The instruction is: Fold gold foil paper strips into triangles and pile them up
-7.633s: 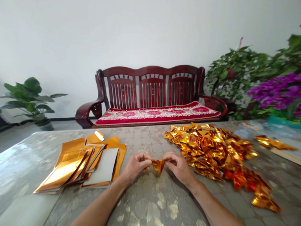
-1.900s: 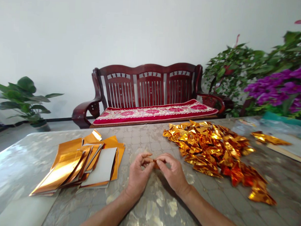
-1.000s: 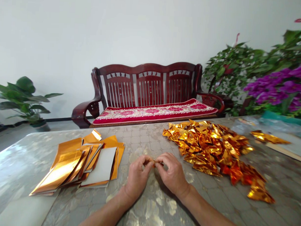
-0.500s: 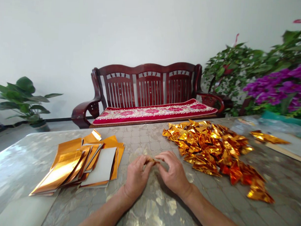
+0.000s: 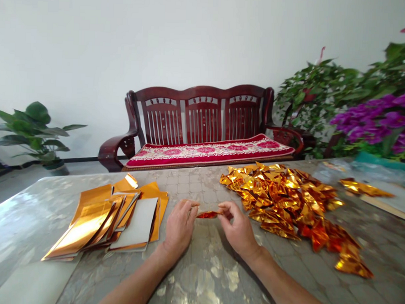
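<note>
A small folded gold foil piece [image 5: 208, 214] spans the gap between my hands above the table [image 5: 198, 267]. My left hand [image 5: 181, 224] pinches its left end, and my right hand [image 5: 236, 226] grips the right end between thumb and fingers. On the left lies a loose stack of gold foil sheets [image 5: 90, 223], some turned with the pale side up [image 5: 136, 223]. A large heap of folded gold foil pieces [image 5: 280, 194] spreads to the right of my right hand, with redder ones [image 5: 317, 233] toward its near edge.
A pale sheet [image 5: 32, 283] lies at the near left. Clear plastic [image 5: 333, 170], another foil piece [image 5: 365, 188] and a board [image 5: 393, 203] are at the far right. Behind the table stand a wooden bench [image 5: 203, 116], plants [image 5: 37, 128] and purple flowers [image 5: 376, 116].
My hands have moved apart, and more of the foil piece shows stretched between them. The view has shifted slightly.
</note>
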Tool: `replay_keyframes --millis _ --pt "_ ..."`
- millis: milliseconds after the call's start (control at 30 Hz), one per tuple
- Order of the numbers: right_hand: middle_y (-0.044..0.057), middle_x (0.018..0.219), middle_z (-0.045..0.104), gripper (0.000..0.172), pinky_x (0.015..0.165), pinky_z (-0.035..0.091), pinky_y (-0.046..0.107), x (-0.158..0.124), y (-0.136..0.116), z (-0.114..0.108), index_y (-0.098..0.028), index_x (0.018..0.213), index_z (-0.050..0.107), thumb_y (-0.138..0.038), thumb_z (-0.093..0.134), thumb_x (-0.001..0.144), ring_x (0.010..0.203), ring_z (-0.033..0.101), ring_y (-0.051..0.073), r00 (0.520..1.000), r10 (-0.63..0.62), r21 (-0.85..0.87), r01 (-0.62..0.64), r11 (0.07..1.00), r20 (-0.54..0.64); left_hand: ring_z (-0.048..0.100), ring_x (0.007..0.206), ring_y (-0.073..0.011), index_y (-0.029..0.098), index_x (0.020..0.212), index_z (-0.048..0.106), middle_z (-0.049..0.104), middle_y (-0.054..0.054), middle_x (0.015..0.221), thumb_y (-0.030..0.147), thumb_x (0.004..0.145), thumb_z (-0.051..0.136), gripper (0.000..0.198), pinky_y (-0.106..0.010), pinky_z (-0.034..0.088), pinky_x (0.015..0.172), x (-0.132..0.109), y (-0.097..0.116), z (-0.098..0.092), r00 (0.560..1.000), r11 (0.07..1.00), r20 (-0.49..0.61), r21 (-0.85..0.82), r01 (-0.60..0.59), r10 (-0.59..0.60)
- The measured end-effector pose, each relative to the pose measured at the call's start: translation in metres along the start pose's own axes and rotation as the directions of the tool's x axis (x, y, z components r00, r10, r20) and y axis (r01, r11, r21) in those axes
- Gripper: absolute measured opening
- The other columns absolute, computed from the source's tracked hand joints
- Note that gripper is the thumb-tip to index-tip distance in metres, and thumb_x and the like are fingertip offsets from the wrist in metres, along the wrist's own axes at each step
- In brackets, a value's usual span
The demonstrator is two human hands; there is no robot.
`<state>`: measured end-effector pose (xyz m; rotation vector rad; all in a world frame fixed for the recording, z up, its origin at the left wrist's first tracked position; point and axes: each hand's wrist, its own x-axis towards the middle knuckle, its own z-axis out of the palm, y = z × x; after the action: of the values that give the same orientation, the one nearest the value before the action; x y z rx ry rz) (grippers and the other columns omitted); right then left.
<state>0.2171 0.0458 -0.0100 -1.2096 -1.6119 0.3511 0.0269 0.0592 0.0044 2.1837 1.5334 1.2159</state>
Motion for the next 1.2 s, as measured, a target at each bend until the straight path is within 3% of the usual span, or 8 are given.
replay_keyframes --millis 233,467,600,767,967,1200 --pt "0.0 0.076 0.063 0.008 0.07 0.048 0.028 0.002 0.002 -0.001 -0.021 0.081 0.057 -0.013 0.053 0.083 0.072 0.061 0.016 0.999 -0.037 0.0 0.037 0.999 0.027 0.064 0.084 -0.0175 0.022 0.098 0.069 0.069 -0.003 0.093 0.029 0.094 0.047 0.023 -0.029 0.047 0.078 0.002 0.004 -0.002 0.982 0.997 0.187 -0.056 0.047 -0.035" --pt "0.002 0.08 0.06 0.017 0.074 0.047 0.028 0.003 -0.006 -0.005 -0.021 0.076 0.053 -0.005 0.049 0.079 0.079 0.058 0.017 0.979 -0.18 0.046 0.177 0.983 0.097 0.067 0.079 -0.0184 0.021 0.089 0.072 0.074 -0.003 0.086 0.022 0.089 0.049 0.024 -0.029 0.049 0.074 -0.002 0.002 0.007 0.977 0.98 0.204 -0.171 0.102 -0.066" --pt "0.003 0.083 0.06 0.013 0.074 0.048 0.029 0.002 -0.011 -0.004 -0.021 0.079 0.054 -0.009 0.054 0.08 0.08 0.058 0.018 0.978 -0.173 0.043 0.169 0.985 0.116 0.069 0.082 -0.0196 0.021 0.091 0.073 0.076 -0.004 0.09 0.019 0.087 0.05 0.023 -0.032 0.051 0.078 -0.004 0.0 0.01 0.987 0.982 0.148 -0.166 0.091 -0.066" --pt "0.001 0.076 0.06 0.008 0.068 0.047 0.028 0.001 -0.008 0.006 -0.021 0.077 0.055 -0.014 0.057 0.081 0.073 0.059 0.017 0.997 -0.046 -0.034 0.048 0.998 0.068 0.069 0.083 -0.0195 0.021 0.094 0.071 0.075 -0.004 0.091 0.02 0.086 0.052 0.02 -0.031 0.051 0.077 -0.005 0.002 0.01 0.995 0.992 0.087 -0.115 0.059 -0.049" --pt "0.001 0.078 0.064 0.013 0.068 0.049 0.028 0.0 -0.009 0.008 -0.021 0.082 0.059 -0.01 0.053 0.079 0.073 0.062 0.017 0.997 -0.055 -0.055 0.058 0.997 0.054 0.07 0.082 -0.0193 0.029 0.132 0.056 0.075 -0.003 0.1 0.024 0.089 0.055 0.043 -0.028 0.049 0.071 -0.01 0.006 0.006 0.993 0.994 0.108 0.1 0.037 -0.048" --pt "0.004 0.091 0.066 0.028 0.08 0.05 0.03 0.0 -0.012 0.003 -0.023 0.1 0.068 -0.008 0.049 0.086 0.088 0.063 0.019 0.981 -0.157 -0.053 0.164 0.985 0.118 0.067 0.077 -0.0166 0.034 0.116 0.067 0.071 -0.001 0.084 0.021 0.093 0.05 0.031 -0.024 0.043 0.066 -0.01 0.011 -0.001 0.98 0.971 0.164 0.196 -0.14 0.109"
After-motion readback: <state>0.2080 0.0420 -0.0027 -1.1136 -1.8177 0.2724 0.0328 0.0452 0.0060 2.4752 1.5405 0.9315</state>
